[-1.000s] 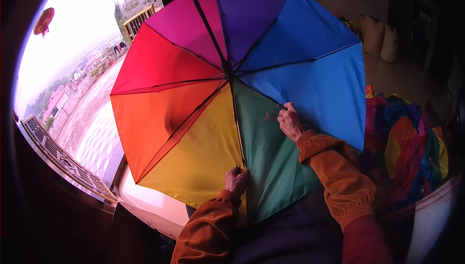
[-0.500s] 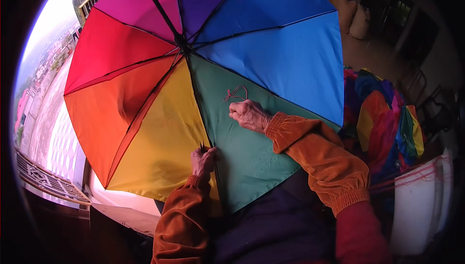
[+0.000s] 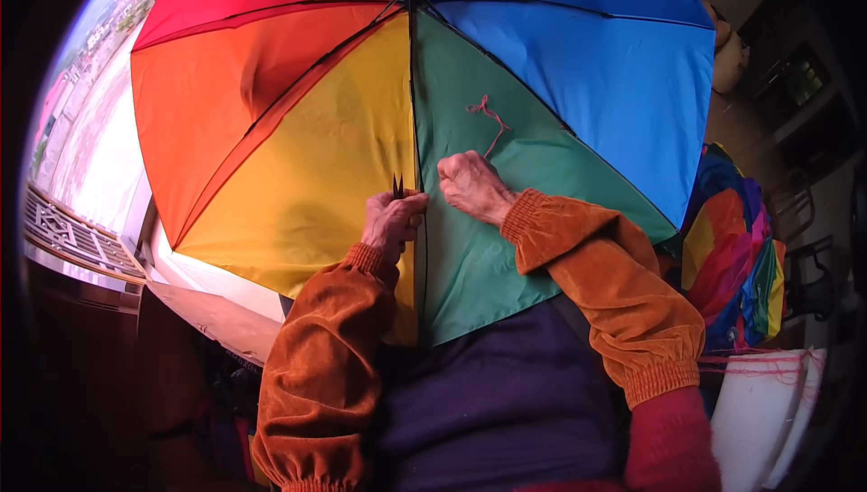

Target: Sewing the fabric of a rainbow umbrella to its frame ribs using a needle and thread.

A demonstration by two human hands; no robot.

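Your left hand (image 3: 388,223) grips 2 dark blades (image 3: 397,187) near the lower edge of the umbrella (image 3: 361,112). Your right hand (image 3: 474,187) is closed, pink thread (image 3: 490,115) beside it.

we see a rainbow umbrella (image 3: 370,103): red and orange left, yellow and green near, blue right, magenta and purple far. our sleeve covers (image 3: 316,370) are rust-orange, the thread (image 3: 492,115) pink, pointed tool (image 3: 397,189) black, cloth heap (image 3: 727,257) multicoloured.
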